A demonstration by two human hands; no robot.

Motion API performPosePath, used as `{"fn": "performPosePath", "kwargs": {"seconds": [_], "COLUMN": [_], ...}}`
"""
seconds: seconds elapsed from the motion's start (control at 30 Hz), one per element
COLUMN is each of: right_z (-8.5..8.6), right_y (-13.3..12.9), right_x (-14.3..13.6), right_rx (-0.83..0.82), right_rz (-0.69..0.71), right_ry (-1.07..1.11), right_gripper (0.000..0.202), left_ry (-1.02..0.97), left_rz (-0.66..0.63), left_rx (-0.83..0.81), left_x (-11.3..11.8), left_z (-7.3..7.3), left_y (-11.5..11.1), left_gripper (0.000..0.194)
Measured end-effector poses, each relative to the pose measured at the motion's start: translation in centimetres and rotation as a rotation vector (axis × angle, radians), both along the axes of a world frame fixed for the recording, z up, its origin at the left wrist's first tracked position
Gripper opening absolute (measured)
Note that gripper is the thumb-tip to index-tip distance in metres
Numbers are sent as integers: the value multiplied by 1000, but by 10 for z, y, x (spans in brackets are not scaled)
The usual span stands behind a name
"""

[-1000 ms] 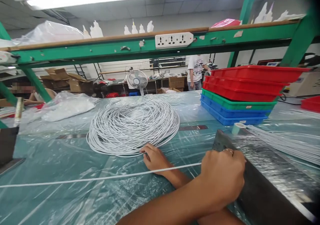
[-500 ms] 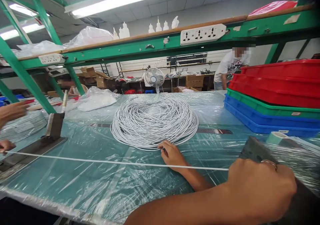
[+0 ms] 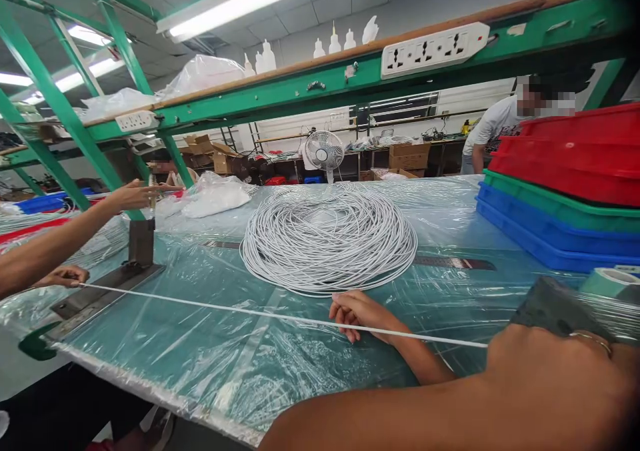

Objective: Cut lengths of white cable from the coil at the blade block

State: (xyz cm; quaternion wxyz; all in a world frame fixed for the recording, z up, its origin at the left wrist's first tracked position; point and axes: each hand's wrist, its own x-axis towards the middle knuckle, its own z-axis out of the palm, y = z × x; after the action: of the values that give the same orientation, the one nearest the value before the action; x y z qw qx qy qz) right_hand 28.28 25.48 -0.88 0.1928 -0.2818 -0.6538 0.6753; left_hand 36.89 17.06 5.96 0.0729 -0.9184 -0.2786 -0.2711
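Observation:
My left hand (image 3: 555, 371), a ring on one finger, reaches across to the right and is closed round a thin white cable (image 3: 280, 315), beside a dark block (image 3: 555, 311). Its fingertips are hidden behind the back of the hand. The cable runs taut leftward to a co-worker's hand (image 3: 65, 276) by a metal bench cutter (image 3: 141, 244). Beneath my left forearm, my right hand (image 3: 363, 312) lies at the front edge of a large coil of white cable (image 3: 330, 241). Its fingers are loosely bent and apart, with the taut cable passing over them.
Stacked red, green and blue trays (image 3: 565, 171) stand at the right, near a roll (image 3: 610, 283). Above the plastic-covered table (image 3: 200, 357) runs a green shelf (image 3: 280, 91) with sockets and bottles. Another person (image 3: 493, 127) leans over behind the trays.
The whole view has swung left. The co-worker's upper hand now reaches to the cutter's lever. My right hand's fingers have come away from the coil's edge and spread; my left still holds the cable.

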Motion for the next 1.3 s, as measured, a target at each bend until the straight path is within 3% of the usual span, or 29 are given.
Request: {"fn": "performPosePath", "kwargs": {"seconds": [0.3, 0.43, 0.53, 0.63, 0.77, 1.1, 1.3], "right_z": [9, 10, 8, 10, 19, 14, 13], "right_y": [-2, -4, -4, -7, -14, -23, -22], "right_x": [6, 10, 11, 9, 3, -3, -2], "right_rx": [2, -15, -139, -308, -438, -360, -349], "right_rz": [179, 233, 253, 364, 496, 402, 377], "right_ry": [-5, 21, 99, 175, 266, 461, 436], "right_gripper": [50, 47, 49, 60, 78, 31, 25], "left_ry": [-21, 9, 51, 51, 36, 2, 9], "left_rz": [-31, -12, -34, -38, -48, -26, -24], "left_rx": [22, -15, -67, -72, -26, 7, 14], "left_x": [4, 4, 2, 1, 1, 2, 2], "left_z": [-8, -5, 0, 1, -2, -3, -8], "left_y": [3, 3, 3, 3, 3, 0, 3], "left_gripper": [10, 10, 12, 20, 16, 15, 17]}}
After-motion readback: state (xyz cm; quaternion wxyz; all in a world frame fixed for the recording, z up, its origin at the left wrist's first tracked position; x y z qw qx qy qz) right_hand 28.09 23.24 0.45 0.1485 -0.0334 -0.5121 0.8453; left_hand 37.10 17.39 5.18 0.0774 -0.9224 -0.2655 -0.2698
